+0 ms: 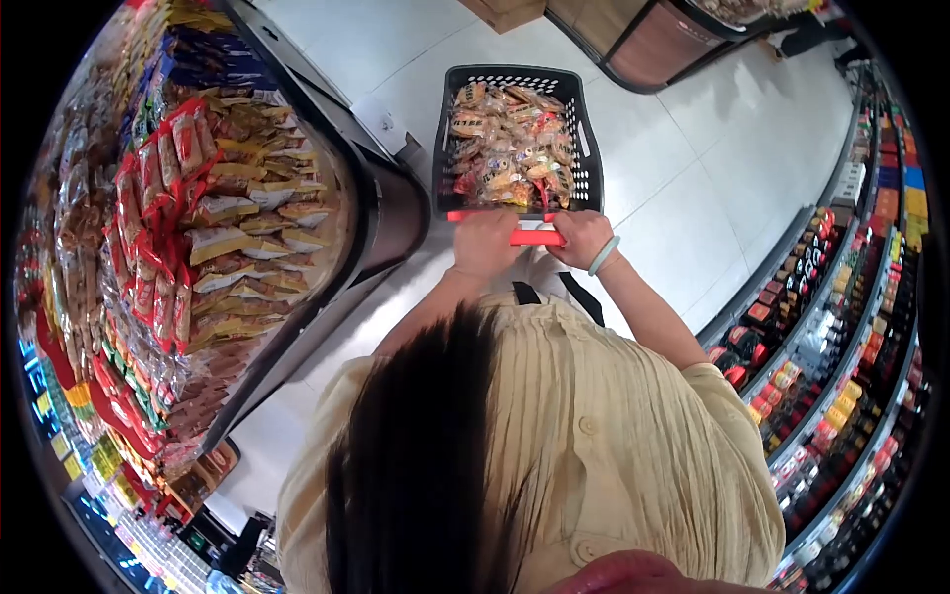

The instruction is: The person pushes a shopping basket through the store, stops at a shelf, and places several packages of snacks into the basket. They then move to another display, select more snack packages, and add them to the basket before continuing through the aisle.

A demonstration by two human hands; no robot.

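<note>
Both hands are up front on the red handle [534, 237] of the black basket [586, 148]. The left hand [483, 243] is curled shut over the bar's left end, and the right hand [582, 238] is wrapped closed around its right end, with a pale bracelet [604, 255] on that wrist. The basket sits on the white tiled floor [683, 168] straight ahead of the person, its near rim just beyond the knuckles, heaped with wrapped snack packets [510, 148] almost to the top of the mesh walls. On the left it is tight: the rounded display stand [247, 228], stacked with red and yellow packs, bulges out, and its dark curved base [386, 218] comes just beside the basket's near left corner — whether they touch I cannot tell. On the right there is more room, with a broad strip of bare tile between the basket's right wall and the long shelves [841, 327] of bottles and jars that run along that side, well apart from the right elbow. Ahead, beyond the far rim, the tiles run open up to a curved wood-fronted counter [673, 45] at the upper right and a cardboard box [505, 12] at the top edge — the lane between them looks clear. Close in, a cream pleated shirt [614, 426] fills the bottom of the view.
</note>
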